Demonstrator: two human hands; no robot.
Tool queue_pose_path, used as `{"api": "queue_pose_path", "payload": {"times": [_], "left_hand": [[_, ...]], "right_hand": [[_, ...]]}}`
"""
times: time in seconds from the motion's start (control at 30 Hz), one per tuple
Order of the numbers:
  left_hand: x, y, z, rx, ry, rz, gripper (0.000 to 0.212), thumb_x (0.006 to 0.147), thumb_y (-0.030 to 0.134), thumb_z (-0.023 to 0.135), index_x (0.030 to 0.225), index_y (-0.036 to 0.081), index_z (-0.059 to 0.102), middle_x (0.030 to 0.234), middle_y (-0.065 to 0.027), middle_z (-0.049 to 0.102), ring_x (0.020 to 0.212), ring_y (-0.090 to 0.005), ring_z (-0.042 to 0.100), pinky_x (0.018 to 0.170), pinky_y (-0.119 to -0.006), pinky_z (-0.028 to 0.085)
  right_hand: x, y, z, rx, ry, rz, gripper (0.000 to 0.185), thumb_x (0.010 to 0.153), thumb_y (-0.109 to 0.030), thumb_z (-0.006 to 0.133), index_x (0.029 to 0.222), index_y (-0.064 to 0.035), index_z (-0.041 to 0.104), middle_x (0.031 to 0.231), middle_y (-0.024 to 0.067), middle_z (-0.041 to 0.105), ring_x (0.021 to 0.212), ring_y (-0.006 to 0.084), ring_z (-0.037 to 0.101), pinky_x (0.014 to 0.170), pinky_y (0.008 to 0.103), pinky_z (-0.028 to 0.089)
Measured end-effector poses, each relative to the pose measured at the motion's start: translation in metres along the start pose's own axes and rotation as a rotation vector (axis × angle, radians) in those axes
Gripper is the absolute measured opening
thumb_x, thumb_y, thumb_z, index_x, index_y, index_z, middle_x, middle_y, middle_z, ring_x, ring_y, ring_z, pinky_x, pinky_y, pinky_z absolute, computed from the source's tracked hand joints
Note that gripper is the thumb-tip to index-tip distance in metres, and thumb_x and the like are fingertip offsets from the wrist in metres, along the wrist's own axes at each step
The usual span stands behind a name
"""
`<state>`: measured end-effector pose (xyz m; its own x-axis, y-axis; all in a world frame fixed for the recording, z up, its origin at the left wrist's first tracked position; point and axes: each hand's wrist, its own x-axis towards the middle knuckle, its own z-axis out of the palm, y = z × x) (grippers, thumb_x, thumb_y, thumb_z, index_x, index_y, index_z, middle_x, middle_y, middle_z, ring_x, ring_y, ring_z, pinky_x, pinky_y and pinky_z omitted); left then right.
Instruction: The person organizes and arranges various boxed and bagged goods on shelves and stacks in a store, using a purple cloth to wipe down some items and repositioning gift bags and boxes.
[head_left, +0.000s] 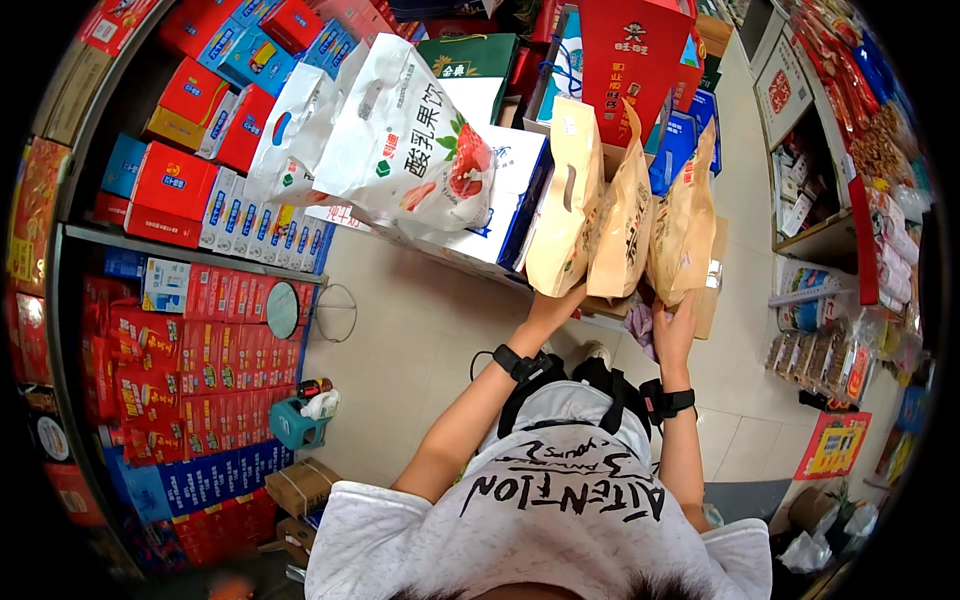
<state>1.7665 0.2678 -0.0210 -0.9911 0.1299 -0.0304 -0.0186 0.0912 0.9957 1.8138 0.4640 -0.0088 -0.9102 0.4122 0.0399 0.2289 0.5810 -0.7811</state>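
Three tan paper-look pouches stand in a row before me: the left pouch (566, 202) with a cut-out handle, the middle pouch (621, 225), and the right pouch (681, 225). My left hand (561, 304) is at the lower end of the left pouch, its fingers hidden behind it. With curled fingers, my right hand (675, 328) grips the bottom of the right pouch. A crumpled purple cloth (640, 328) hangs right beside that hand; whether the hand also holds it is unclear. White drink bags (412, 150) with a strawberry picture stand to the left on a white carton (517, 169).
Shelves (187, 244) of red and blue boxes line the left side. A round mirror (283, 310) and a teal container (300, 422) are near them. Behind the pouches rises a red gift box (637, 67). Packaged snacks (821, 364) fill the right shelf. Tiled floor (420, 330) lies below.
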Motion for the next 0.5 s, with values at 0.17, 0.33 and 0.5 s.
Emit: {"api": "queue_pose_path", "payload": {"times": [0.17, 0.33, 0.5], "left_hand": [[0.000, -0.001, 0.002, -0.079, 0.027, -0.075, 0.048, 0.076, 0.012, 0.064, 0.117, -0.003, 0.044, 0.115, -0.0115, 0.052, 0.103, -0.0187, 0.051, 0.085, -0.028, 0.041], [-0.001, -0.008, -0.001, -0.013, 0.018, -0.059, 0.047, 0.076, 0.012, 0.064, 0.117, -0.003, 0.045, 0.114, -0.0113, 0.052, 0.102, -0.0194, 0.052, 0.085, -0.028, 0.042], [0.000, 0.016, 0.011, 0.182, 0.102, -0.088, 0.044, 0.079, 0.022, 0.061, 0.115, 0.000, 0.048, 0.112, -0.0130, 0.054, 0.099, -0.0232, 0.054, 0.082, -0.030, 0.043]], "right_hand": [[0.009, 0.012, -0.001, -0.095, 0.005, 0.043, 0.034, 0.072, -0.010, 0.056, 0.102, 0.0040, 0.050, 0.086, 0.0264, 0.057, 0.083, 0.0459, 0.051, 0.069, 0.0448, 0.042], [0.006, 0.002, -0.008, -0.114, 0.023, -0.070, 0.046, 0.069, -0.007, 0.060, 0.114, -0.0076, 0.049, 0.088, 0.0229, 0.058, 0.080, 0.0419, 0.054, 0.067, 0.0458, 0.043], [0.012, 0.013, -0.006, -0.259, -0.093, 0.049, 0.027, 0.069, -0.015, 0.062, 0.091, -0.0017, 0.058, 0.085, 0.0212, 0.058, 0.080, 0.0406, 0.054, 0.067, 0.0445, 0.044]]}}
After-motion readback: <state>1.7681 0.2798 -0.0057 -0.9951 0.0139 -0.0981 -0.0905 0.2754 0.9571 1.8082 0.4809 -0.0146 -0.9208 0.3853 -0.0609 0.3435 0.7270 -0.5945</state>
